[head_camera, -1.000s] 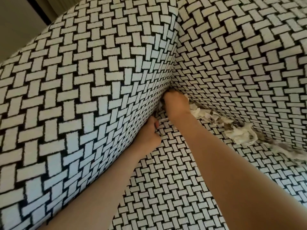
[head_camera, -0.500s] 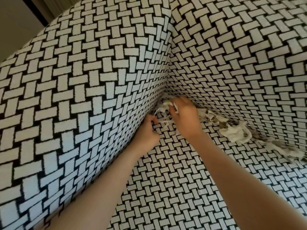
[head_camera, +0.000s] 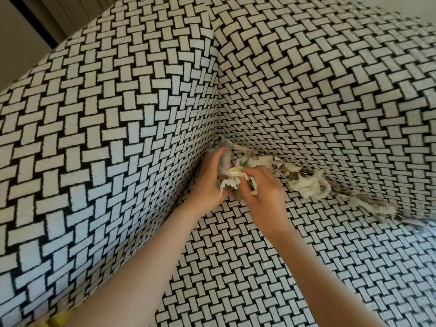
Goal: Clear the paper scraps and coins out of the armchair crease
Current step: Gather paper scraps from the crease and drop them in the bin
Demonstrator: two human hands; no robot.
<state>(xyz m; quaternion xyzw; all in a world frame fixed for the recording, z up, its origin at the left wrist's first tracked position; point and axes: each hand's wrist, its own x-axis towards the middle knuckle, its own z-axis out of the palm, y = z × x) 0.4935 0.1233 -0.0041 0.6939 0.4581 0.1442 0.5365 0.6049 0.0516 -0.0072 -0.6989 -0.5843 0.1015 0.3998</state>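
Note:
A black-and-white woven armchair fills the view; its crease (head_camera: 354,192) runs from the back left corner down to the right. Torn white paper scraps (head_camera: 306,185) lie bunched along that crease. My right hand (head_camera: 266,199) grips a bundle of scraps (head_camera: 232,178) with some yellow-green bits near the corner. My left hand (head_camera: 211,182) is cupped against the same bundle, with its thumb over the top of the paper. I make out no coin clearly; small dark bits sit among the scraps.
The armrest (head_camera: 106,138) rises on the left and the backrest (head_camera: 318,90) at the right rear. The seat cushion (head_camera: 259,279) spreads below my forearms. A beige wall and a dark strip (head_camera: 35,22) show at the top left.
My right hand came out of the corner crease with a wad of scraps. My left hand moved up from the seat edge to meet the wad.

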